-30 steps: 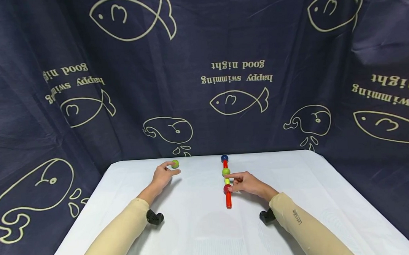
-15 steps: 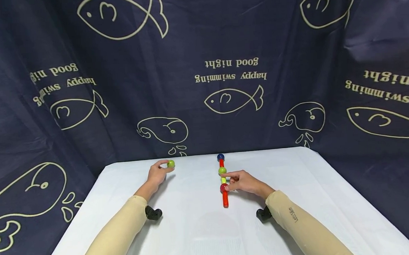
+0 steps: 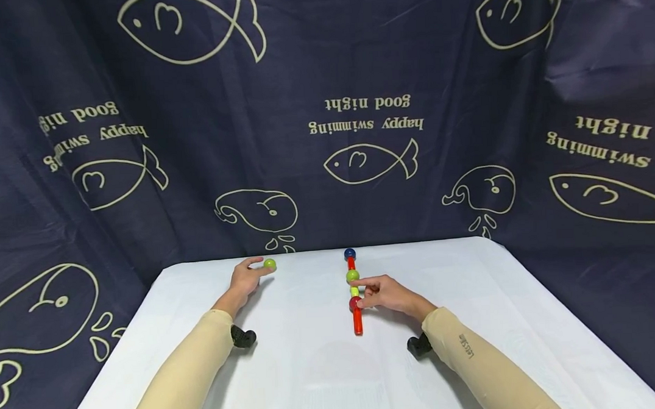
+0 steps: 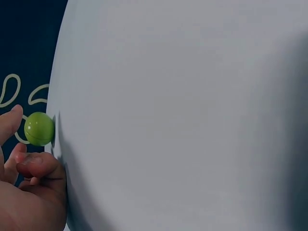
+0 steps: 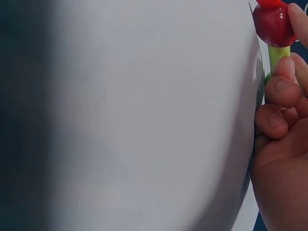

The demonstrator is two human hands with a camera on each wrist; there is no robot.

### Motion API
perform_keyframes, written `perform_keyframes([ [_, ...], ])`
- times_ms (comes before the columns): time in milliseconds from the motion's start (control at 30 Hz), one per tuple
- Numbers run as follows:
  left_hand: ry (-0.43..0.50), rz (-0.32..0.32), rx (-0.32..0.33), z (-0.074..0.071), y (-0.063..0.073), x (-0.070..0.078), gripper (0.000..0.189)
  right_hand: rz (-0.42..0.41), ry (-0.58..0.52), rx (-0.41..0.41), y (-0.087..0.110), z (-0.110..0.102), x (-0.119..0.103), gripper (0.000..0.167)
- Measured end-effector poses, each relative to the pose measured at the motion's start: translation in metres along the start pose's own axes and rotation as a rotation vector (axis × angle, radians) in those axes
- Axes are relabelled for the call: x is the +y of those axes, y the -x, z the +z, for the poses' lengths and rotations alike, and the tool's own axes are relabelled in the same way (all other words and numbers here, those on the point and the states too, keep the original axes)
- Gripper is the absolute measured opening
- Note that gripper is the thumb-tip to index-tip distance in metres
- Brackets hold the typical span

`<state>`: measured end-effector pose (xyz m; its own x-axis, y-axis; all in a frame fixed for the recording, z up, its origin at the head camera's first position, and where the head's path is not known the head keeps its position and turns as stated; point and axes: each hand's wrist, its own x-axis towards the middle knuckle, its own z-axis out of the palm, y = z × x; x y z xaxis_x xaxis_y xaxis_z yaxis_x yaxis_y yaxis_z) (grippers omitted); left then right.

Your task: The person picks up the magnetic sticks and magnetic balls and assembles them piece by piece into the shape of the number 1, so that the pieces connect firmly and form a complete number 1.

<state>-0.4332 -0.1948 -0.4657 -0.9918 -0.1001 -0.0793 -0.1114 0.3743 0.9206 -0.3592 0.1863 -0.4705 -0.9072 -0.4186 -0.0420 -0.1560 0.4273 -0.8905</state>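
In the head view a chain of coloured balls and rods lies on the white table, pointing away from me. From far to near come a blue ball (image 3: 350, 253), a red rod (image 3: 351, 264), a green ball (image 3: 352, 276), a yellow-green rod (image 3: 355, 292), a red ball (image 3: 355, 304) and another red rod (image 3: 357, 323). My right hand (image 3: 393, 294) holds the chain from its right side, thumb on the red ball, index finger by the green ball. A loose green ball (image 4: 39, 129) sits by the far edge. My left hand (image 3: 244, 279) is right beside it, fingertips spread around its near-left side.
The white-covered table (image 3: 323, 363) ends at a dark blue curtain (image 3: 310, 65) printed with fish and whales. Black wrist-worn devices (image 3: 243, 337) sit under both forearms, which wear beige sleeves (image 3: 183, 369).
My left thumb and index finger closed about the loose green ball, then drew slightly left from it. The right hand keeps its place on the chain. The head view has shifted a little.
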Motion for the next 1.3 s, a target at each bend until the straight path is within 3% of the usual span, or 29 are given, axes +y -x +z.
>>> perform_keyframes([
  [433, -0.016, 0.012, -0.016, 0.002, 0.0, -0.002, 0.06, -0.008, 0.003, 0.005, 0.0, 0.002, 0.001, 0.056],
  [767, -0.049, 0.005, 0.028, 0.003, 0.001, 0.003, 0.056, 0.0, 0.007, 0.014, 0.0, 0.002, -0.002, 0.056],
  [1300, -0.076, -0.05, 0.054, 0.008, -0.015, -0.003, 0.055, -0.023, 0.002, -0.004, 0.001, 0.002, -0.002, 0.056],
])
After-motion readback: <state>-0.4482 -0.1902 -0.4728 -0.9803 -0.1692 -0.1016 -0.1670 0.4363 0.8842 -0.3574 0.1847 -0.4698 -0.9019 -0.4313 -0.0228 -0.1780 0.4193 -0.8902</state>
